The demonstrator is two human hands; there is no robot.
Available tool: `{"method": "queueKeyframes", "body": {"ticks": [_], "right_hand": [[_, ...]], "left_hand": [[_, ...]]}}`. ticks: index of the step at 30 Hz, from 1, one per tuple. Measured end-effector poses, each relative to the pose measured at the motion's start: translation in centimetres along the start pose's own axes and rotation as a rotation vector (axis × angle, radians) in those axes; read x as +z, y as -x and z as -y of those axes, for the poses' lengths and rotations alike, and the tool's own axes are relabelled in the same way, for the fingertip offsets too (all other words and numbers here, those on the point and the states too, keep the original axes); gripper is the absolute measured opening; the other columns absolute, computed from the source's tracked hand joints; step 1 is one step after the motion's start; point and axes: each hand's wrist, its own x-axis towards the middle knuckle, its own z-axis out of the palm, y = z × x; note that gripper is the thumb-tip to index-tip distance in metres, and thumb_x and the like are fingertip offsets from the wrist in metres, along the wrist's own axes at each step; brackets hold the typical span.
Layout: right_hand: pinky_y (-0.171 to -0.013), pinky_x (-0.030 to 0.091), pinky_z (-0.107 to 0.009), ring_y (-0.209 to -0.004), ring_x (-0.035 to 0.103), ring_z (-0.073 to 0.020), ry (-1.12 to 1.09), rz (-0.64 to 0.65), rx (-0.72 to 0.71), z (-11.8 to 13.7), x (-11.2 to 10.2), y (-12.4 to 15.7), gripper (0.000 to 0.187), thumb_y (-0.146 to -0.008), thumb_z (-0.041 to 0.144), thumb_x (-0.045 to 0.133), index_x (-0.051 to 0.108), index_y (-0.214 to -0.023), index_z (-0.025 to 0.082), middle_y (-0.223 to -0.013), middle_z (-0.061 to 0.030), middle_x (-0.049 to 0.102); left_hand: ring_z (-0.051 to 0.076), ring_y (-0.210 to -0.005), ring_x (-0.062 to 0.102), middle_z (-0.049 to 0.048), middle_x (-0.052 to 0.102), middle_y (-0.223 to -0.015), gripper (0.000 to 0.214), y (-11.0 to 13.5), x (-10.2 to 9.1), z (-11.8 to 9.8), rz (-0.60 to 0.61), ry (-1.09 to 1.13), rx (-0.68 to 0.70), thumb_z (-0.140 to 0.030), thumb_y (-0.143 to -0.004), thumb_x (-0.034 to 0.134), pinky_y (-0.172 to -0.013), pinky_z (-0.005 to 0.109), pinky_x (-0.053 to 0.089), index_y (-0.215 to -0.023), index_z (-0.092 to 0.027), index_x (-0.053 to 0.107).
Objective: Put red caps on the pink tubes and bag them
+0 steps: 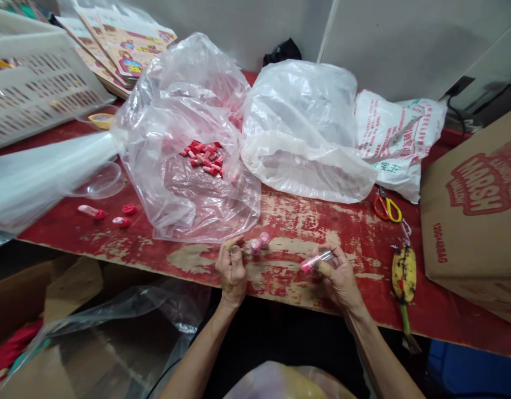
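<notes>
While the right hand (339, 274) is pinching a pink-and-clear tube (310, 263) over the table (373, 291), the left hand (232, 275) is curling near two pink pieces (255, 245), its hold unclear, and many red-ended pieces (205, 159) are apparently remaining in the plastic bag (178, 185).

Pink tube (311, 262), seemingly clear-ended, aslant in the right hand (339, 276)

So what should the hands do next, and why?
I'd probably have the left hand pick up one of the two small pink pieces on the table. They sit right beside it, and it seems to hold nothing, while the right hand is already busy gripping a pink-and-clear tube.
</notes>
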Motion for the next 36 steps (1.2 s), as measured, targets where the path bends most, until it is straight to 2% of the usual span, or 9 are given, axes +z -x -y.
{"method": "queueKeyframes", "body": {"ticks": [6, 10, 12, 17, 20, 26, 29, 33, 36], "right_hand": [[-0.075, 0.055, -0.033, -0.086, 0.066, -0.0201, 0.588, -0.116, -0.39, -0.5, -0.7, 0.7, 0.031, -0.081, 0.035, 0.067, 0.06, -0.109, 0.022, -0.1, -0.0066, 0.068], [-0.081, 0.055, -0.036, -0.091, 0.067, -0.0227, 0.96, 0.052, -0.804, -1.3, -1.1, 0.3, 0.033, -0.087, 0.023, 0.059, 0.058, -0.12, 0.024, -0.103, -0.0086, 0.069], [-0.081, 0.056, -0.035, -0.091, 0.068, -0.0225, 1.045, 0.14, -0.879, -1.5, -1.1, 0.0, 0.035, -0.09, 0.02, 0.054, 0.055, -0.125, 0.023, -0.103, -0.0092, 0.069], [-0.079, 0.056, -0.035, -0.091, 0.067, -0.0222, 1.091, -0.019, -0.845, -1.7, -0.8, -0.1, 0.039, -0.092, 0.024, 0.052, 0.049, -0.13, 0.023, -0.107, -0.0106, 0.067], [-0.077, 0.056, -0.035, -0.087, 0.067, -0.0215, 1.102, 0.082, -0.846, -2.1, -0.6, -0.1, 0.034, -0.093, 0.022, 0.049, 0.051, -0.127, 0.022, -0.103, -0.01, 0.068], [-0.083, 0.054, -0.038, -0.095, 0.065, -0.0231, 1.05, 0.104, -0.84, -2.7, -0.4, -0.5, 0.034, -0.09, 0.019, 0.051, 0.054, -0.124, 0.023, -0.103, -0.0101, 0.067], [-0.082, 0.054, -0.039, -0.091, 0.065, -0.0231, 0.918, 0.125, -0.618, -2.1, -0.2, -0.7, 0.031, -0.088, 0.025, 0.054, 0.059, -0.118, 0.023, -0.101, -0.009, 0.068], [-0.065, 0.055, -0.03, -0.074, 0.065, -0.0173, 0.38, -0.007, -0.203, -1.2, -0.2, -0.7, 0.036, -0.087, 0.033, 0.053, 0.055, -0.121, 0.021, -0.096, -0.0067, 0.068], [-0.066, 0.053, -0.029, -0.074, 0.065, -0.0163, 0.136, -0.039, -0.101, -1.1, -0.6, -0.9, 0.033, -0.082, 0.032, 0.056, 0.06, -0.114, 0.022, -0.093, -0.0055, 0.068]], "left_hand": [[0.019, -0.088, 0.059, 0.0063, 0.062, -0.093, 0.036, -0.1, -0.1, 0.0, 0.019, -0.047, 0.007, -0.042, -0.093, 0.037, -0.08, 0.033, 0.044, -0.093, -0.018, 0.063], [0.02, -0.089, 0.059, 0.0072, 0.063, -0.094, 0.039, -0.1, 0.0, 0.1, 0.011, -0.058, -0.001, -0.044, -0.093, 0.034, -0.081, 0.034, 0.045, -0.092, -0.018, 0.063], [0.02, -0.088, 0.06, 0.0075, 0.064, -0.094, 0.041, -0.1, 0.0, 0.2, 0.013, -0.067, -0.015, -0.046, -0.093, 0.033, -0.081, 0.034, 0.045, -0.093, -0.018, 0.063], [0.02, -0.089, 0.06, 0.0071, 0.063, -0.093, 0.041, 0.0, -0.1, 0.2, 0.004, -0.052, -0.024, -0.045, -0.093, 0.033, -0.082, 0.034, 0.045, -0.092, -0.018, 0.064], [0.02, -0.089, 0.059, 0.0074, 0.063, -0.094, 0.04, 0.0, -0.1, 0.2, 0.009, -0.051, -0.025, -0.044, -0.094, 0.033, -0.082, 0.034, 0.045, -0.094, -0.018, 0.064], [0.02, -0.089, 0.059, 0.0078, 0.063, -0.093, 0.041, 0.0, -0.1, 0.1, 0.015, -0.045, -0.014, -0.045, -0.094, 0.032, -0.081, 0.035, 0.045, -0.093, -0.018, 0.063], [0.02, -0.088, 0.059, 0.0075, 0.063, -0.092, 0.041, -0.1, -0.1, 0.0, 0.016, -0.048, -0.027, -0.045, -0.093, 0.033, -0.081, 0.034, 0.044, -0.092, -0.018, 0.063], [0.02, -0.088, 0.059, 0.0072, 0.063, -0.093, 0.039, -0.1, -0.2, -0.1, 0.028, -0.036, -0.027, -0.045, -0.094, 0.033, -0.081, 0.034, 0.045, -0.094, -0.018, 0.063], [0.02, -0.087, 0.059, 0.0068, 0.063, -0.092, 0.039, -0.1, -0.1, 0.0, 0.03, -0.052, -0.017, -0.044, -0.094, 0.033, -0.08, 0.033, 0.045, -0.093, -0.019, 0.063]]}}
